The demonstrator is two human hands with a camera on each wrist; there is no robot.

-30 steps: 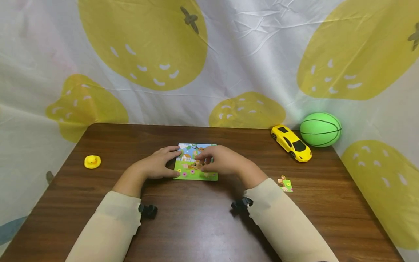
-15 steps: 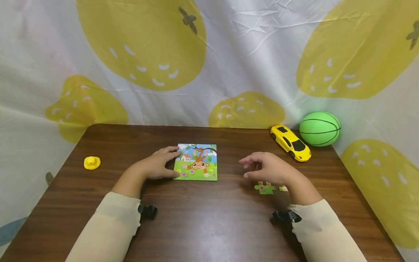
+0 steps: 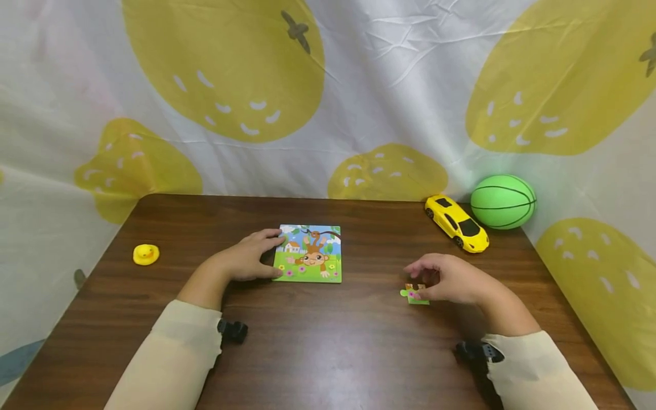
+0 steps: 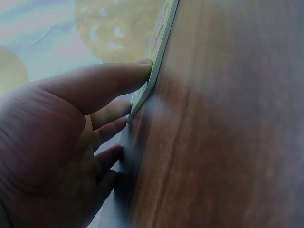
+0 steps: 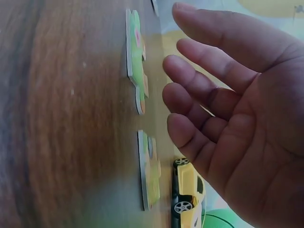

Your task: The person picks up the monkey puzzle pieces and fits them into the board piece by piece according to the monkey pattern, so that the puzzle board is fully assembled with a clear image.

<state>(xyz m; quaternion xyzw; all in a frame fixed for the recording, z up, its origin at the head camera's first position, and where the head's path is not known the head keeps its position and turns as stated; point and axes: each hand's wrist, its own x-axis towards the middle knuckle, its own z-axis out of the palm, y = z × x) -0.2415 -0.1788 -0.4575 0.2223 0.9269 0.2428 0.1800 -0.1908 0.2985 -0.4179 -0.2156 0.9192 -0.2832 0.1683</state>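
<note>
A square jigsaw puzzle point(image 3: 310, 259) with a monkey picture lies mid-table. My left hand point(image 3: 251, 255) rests at its left side, thumb on the near corner and fingers spread along the edge; the left wrist view shows the thumb point(image 4: 118, 78) against the board's rim. To the right, my right hand point(image 3: 453, 279) hovers over a loose puzzle piece point(image 3: 411, 295), green with a pink flower. From the right wrist, its fingers are loosely bent and hold nothing, apart from that piece. A second puzzle piece point(image 5: 151, 175) lies beside the first, hidden under the hand in the head view.
Behind the right hand stand a yellow toy car point(image 3: 456, 224) and a green ball point(image 3: 503, 202) in the far right corner. A yellow rubber duck point(image 3: 146, 254) sits at the left of the wooden table point(image 3: 318, 347). A patterned cloth hangs behind and beside the table.
My right hand has moved right, from over the puzzle to above the loose pieces, uncovering the monkey picture. The left hand has stayed at the puzzle's left edge.
</note>
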